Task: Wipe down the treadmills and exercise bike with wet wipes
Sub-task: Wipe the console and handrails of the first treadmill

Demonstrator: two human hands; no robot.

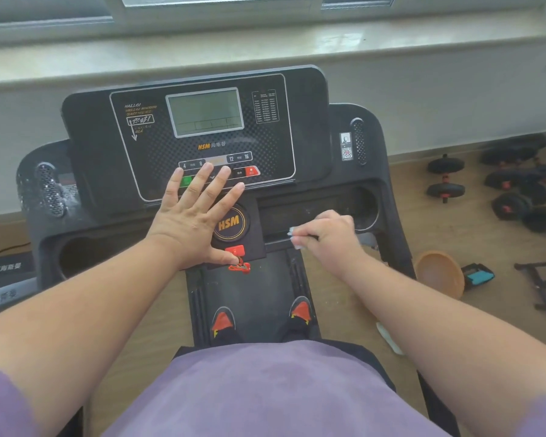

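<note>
At the right of centre, a wet wipe is pinched in the right hand on the treadmill tray, whose long axis runs sideways, while the left hand is laid flat, released, on the console.

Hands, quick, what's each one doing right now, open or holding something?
Left hand: open, fingers spread flat on the console.
Right hand: holding a wipe against the tray.

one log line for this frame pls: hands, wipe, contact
left hand: flat, braced on treadmill console | right hand: grip on wet wipe | contact: wipe at right tray edge | phase: wiping
</note>
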